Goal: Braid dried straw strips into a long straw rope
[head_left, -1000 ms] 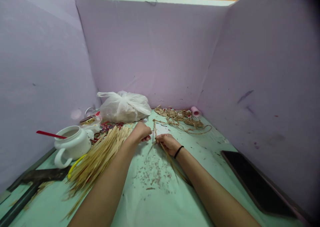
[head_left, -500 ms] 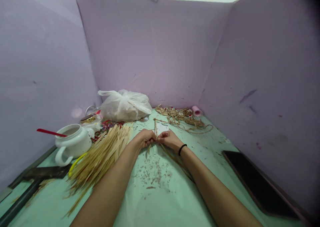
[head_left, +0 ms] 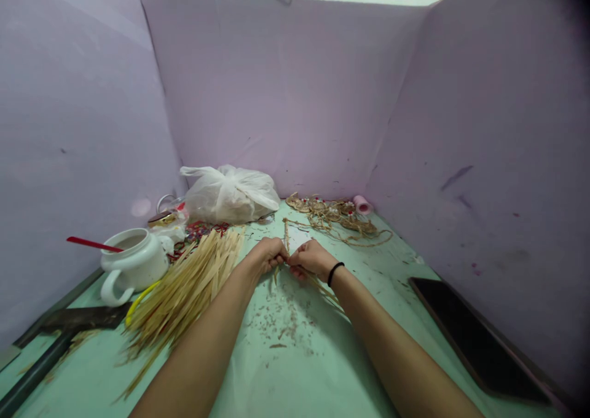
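Note:
A thin braided straw cord (head_left: 286, 233) runs away from me across the table, its near end between my hands. My left hand (head_left: 271, 253) is closed and pinches the cord from the left. Against it, on the right, my right hand (head_left: 311, 258) is closed on the cord's loose straw strands (head_left: 329, 295), which trail back under my right forearm. A short strand end pokes out below my left hand. The fingertips meet, so the exact crossing of the strands is hidden. A black band circles my right wrist.
Left of my arm lies a bundle of dry straw strips (head_left: 188, 289), beside a white pot (head_left: 136, 258) with a red stick. A white plastic bag (head_left: 230, 193), coiled braided pieces (head_left: 341, 215) and a pink spool (head_left: 362, 205) sit behind. A dark tablet-like slab (head_left: 474, 338) lies right.
My right hand has turned, its fingers curling further under beside the left. The loose strands have shifted closer in along my right wrist. My left hand stays nearly still.

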`<state>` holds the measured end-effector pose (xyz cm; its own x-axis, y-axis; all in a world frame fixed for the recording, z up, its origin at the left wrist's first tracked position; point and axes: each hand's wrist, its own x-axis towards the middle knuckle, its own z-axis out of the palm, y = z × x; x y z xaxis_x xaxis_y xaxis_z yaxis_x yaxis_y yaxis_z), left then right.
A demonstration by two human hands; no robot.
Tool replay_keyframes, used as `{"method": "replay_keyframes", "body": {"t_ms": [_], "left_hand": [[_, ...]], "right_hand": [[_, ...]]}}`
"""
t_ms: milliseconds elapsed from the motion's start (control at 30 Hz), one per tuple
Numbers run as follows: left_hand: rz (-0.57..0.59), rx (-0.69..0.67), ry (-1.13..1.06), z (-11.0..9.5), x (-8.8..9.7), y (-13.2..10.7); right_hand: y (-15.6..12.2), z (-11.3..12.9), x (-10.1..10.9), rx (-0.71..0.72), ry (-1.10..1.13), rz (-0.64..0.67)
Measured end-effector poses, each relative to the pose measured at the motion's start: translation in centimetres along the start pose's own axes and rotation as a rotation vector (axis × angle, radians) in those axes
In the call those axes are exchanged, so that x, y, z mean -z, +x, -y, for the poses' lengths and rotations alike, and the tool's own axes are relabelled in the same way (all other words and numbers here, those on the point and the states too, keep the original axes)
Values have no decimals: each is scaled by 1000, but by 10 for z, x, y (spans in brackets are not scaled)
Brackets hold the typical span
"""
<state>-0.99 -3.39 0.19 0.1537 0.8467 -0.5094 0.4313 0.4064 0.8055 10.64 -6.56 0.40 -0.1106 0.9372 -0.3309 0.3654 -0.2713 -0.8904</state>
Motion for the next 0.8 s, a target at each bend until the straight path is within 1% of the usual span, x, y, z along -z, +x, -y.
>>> {"method": "replay_keyframes", "body": {"t_ms": [100, 167, 233, 300, 333, 400, 500, 533, 633, 667, 700, 800], "left_hand": [[48, 31, -89, 1, 4, 1], [103, 20, -134, 2, 7, 2], [175, 19, -163, 4, 10, 3], [219, 8, -177, 7, 12, 5], [225, -6, -176, 8, 13, 6], [196, -31, -148, 10, 14, 9], [148, -27, -76, 13, 15, 12], [142, -23, -58, 13, 15, 13], [157, -32, -31, 13, 16, 13], [162, -39, -32, 13, 16, 12], [165, -47, -37, 12, 16, 11], [164, -61, -46, 12, 16, 9]], "right_hand": [[0, -1, -3, 34, -1, -38], [1, -2, -3, 45, -7, -54], [2, -2, -2, 61, -17, -44], [3, -3, -2, 82, -33, -25], [3, -3, -1, 90, -42, -19], [2, -2, 1, 104, -62, 17], [0, 1, 8, 51, -60, 96], [-1, 2, 11, 27, -45, 80], [0, 5, 16, -13, 68, -100], [0, 6, 15, -21, 120, -125], [0, 6, 14, -33, 166, -110], [0, 4, 5, -67, 256, 59]]}}
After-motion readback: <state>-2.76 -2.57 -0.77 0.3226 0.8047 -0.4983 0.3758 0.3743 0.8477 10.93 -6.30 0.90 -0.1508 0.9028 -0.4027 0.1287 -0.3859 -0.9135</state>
